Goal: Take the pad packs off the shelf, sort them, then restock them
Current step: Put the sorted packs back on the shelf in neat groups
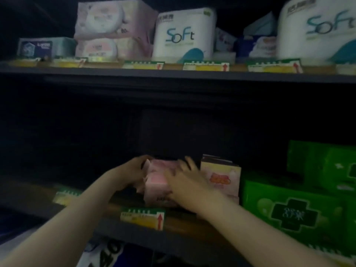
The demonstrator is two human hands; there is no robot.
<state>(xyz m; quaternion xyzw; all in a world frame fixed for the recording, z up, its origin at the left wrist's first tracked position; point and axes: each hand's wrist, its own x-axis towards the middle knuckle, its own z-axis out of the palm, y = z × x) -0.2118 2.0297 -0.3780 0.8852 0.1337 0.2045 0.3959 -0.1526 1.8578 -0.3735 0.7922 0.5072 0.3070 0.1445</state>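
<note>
A pink pad pack (157,178) stands on the lower shelf (179,222) near its front edge. My left hand (133,171) grips its left side, fingers curled round the back corner. My right hand (185,182) lies over the pack's right front, fingers spread and blurred. Right beside it stands a cream and pink pad pack (221,178), upright and touching the right hand's back. Further right, green pad packs (292,207) are stacked in two levels.
The upper shelf carries pink packs (113,27), white "Soft" tissue rolls (185,35) and a dark blue pack (38,47). Price tags (143,218) line both shelf edges. The lower shelf left of my hands is dark.
</note>
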